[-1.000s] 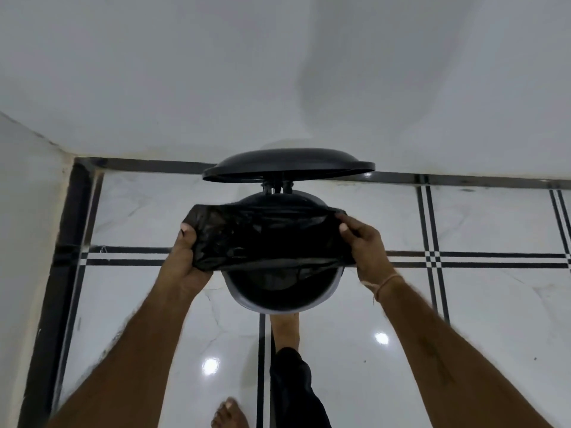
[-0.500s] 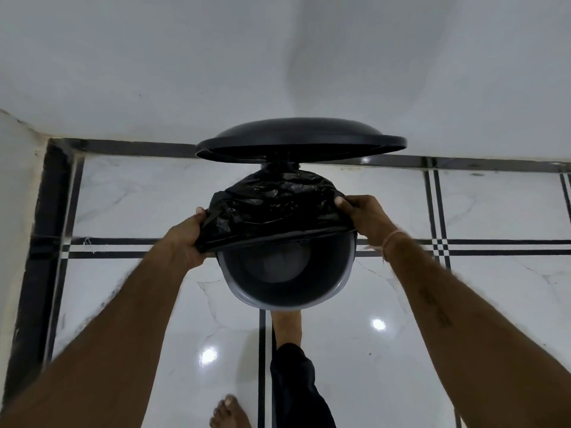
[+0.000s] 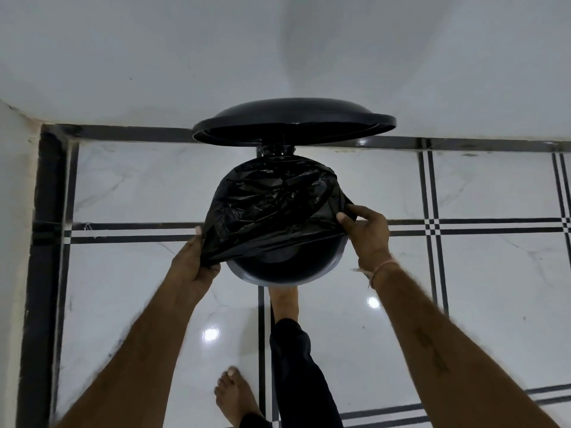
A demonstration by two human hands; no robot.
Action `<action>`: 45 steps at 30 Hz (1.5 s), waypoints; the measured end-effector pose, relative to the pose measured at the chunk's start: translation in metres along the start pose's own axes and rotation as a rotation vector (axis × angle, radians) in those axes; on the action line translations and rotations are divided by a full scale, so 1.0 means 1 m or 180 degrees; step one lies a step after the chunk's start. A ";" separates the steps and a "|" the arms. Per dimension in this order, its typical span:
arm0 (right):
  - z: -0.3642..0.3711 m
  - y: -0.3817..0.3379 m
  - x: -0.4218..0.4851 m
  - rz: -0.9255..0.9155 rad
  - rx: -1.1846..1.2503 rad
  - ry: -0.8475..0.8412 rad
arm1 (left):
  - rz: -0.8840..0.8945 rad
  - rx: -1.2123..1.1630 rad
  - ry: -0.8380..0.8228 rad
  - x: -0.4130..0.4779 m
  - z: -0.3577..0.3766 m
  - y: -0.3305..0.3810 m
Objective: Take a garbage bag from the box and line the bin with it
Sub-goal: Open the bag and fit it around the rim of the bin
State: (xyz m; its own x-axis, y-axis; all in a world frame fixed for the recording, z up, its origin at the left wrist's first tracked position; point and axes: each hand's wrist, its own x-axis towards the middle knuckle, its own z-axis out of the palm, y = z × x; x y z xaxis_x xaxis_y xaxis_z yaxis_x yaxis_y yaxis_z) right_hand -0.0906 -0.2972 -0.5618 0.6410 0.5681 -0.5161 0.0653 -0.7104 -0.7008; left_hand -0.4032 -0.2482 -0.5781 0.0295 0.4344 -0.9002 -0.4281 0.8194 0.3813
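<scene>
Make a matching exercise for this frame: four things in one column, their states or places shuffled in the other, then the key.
Things:
1. lid
2. bag
3. left hand
4. foot

States or places:
A. stretched over the far part of the bin rim
B. raised open, near the wall
C. at the bin's base, on the near side
D. gripping the bag's near left edge

Pairs: 1-B, 2-A, 3-D, 4-C
</scene>
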 end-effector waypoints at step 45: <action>0.048 0.050 -0.132 0.2211 0.4036 -0.0215 | -0.0435 -0.0918 -0.0598 -0.025 -0.024 -0.089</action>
State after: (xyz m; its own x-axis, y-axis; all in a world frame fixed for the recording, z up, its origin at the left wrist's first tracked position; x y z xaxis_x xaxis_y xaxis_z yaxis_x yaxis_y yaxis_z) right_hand -0.2082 -0.3879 -0.5525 0.2219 0.3118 -0.9239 -0.9699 -0.0268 -0.2420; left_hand -0.3874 -0.3411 -0.5949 0.2579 0.4112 -0.8743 -0.6450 0.7470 0.1610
